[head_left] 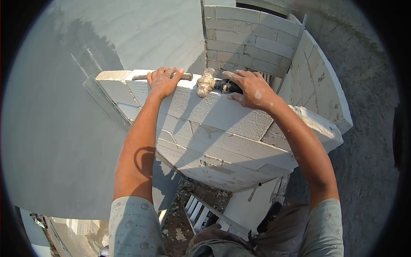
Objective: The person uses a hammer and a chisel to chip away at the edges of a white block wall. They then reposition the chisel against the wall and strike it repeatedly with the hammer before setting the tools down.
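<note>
My left hand (164, 82) rests on top of a white block wall (205, 107), its fingers closed over a chisel (186, 76). The chisel, a short metal bar, lies lengthwise along the wall's top edge and sticks out on both sides of the hand. To the right, my right hand (252, 89) is around the black handle of a hammer (206, 82), also on the wall top. Pale mortar or dust coats the hammer's head, which points toward my left hand. Most of the handle is hidden under my right palm.
A smooth grey wall (64, 141) stands at left, with a straight metal strip (105, 103) beside the block wall's end. More block walls (252, 36) form a corner behind. Below are a ladder (199, 213) and rubble-strewn ground (177, 227).
</note>
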{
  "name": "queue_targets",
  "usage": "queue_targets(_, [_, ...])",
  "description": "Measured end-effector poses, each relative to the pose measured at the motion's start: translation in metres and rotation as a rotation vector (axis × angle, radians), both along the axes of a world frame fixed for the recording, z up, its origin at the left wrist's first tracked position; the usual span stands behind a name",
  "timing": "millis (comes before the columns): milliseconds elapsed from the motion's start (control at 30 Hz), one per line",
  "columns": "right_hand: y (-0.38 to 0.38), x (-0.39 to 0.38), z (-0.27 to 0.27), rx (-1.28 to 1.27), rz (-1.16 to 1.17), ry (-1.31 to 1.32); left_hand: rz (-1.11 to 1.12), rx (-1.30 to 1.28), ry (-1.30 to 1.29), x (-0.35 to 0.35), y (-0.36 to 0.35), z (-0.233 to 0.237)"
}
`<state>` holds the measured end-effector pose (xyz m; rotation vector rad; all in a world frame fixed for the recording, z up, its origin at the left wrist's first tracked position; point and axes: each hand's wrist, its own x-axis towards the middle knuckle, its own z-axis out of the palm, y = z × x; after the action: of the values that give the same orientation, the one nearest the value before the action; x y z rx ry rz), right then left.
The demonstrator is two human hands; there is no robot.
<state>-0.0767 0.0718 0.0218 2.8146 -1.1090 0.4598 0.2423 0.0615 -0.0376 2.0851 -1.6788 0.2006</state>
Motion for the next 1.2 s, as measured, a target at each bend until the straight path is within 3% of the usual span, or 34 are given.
queue_targets(67, [0.011, -0.018, -0.009, -0.262, 0.041, -0.103, -0.051, -0.009, 0.037, 0.001, 0.002, 0.003])
queue_targets(200, [0.081, -0.064, 0.002, -0.222, 0.031, -0.305, -0.187, -0.054, 0.083, 0.02, 0.003, -0.001])
queue_targets(367, [0.151, -0.127, -0.055, -0.054, 0.003, -0.422, -0.308, -0.06, 0.097, 0.024, 0.008, 0.007])
queue_targets(500, [0.168, -0.168, -0.104, 0.122, -0.134, -0.397, -0.385, -0.298, -0.073, 0.027, 0.004, 0.0])
queue_targets(600, [0.172, -0.172, -0.097, 0.127, -0.146, -0.46, -0.346, -0.471, -0.073, 0.037, 0.005, 0.0])
queue_targets(667, [0.176, -0.171, -0.098, 0.158, -0.126, -0.516, -0.25, -0.59, 0.125, 0.015, 0.033, 0.019])
queue_targets(733, [0.178, -0.167, -0.099, 0.199, -0.077, -0.584, -0.139, -0.464, 0.329, -0.008, 0.07, 0.036])
queue_targets(800, [0.188, -0.155, -0.088, 0.355, -0.019, -0.623, -0.368, -0.376, 0.548, -0.052, 0.115, 0.038])
queue_targets(867, [0.195, -0.136, -0.088, 0.48, 0.071, -0.706, -0.611, -0.323, 0.933, -0.129, 0.156, 0.027])
queue_targets(967, [0.204, -0.117, -0.089, 0.639, 0.137, -0.827, -0.718, -0.09, 1.201, -0.223, 0.188, -0.003])
queue_targets(1033, [0.205, -0.118, -0.088, 0.607, 0.037, -0.926, -0.827, -0.113, 1.166, -0.27, 0.184, -0.024])
queue_targets(1100, [0.203, -0.133, -0.079, 0.663, -0.133, -0.933, -0.864, -0.067, 1.119, -0.306, 0.185, -0.015])
queue_targets(1200, [0.194, -0.167, -0.078, 0.417, -0.181, -1.043, -1.064, -0.048, 0.813, -0.338, 0.164, 0.005])
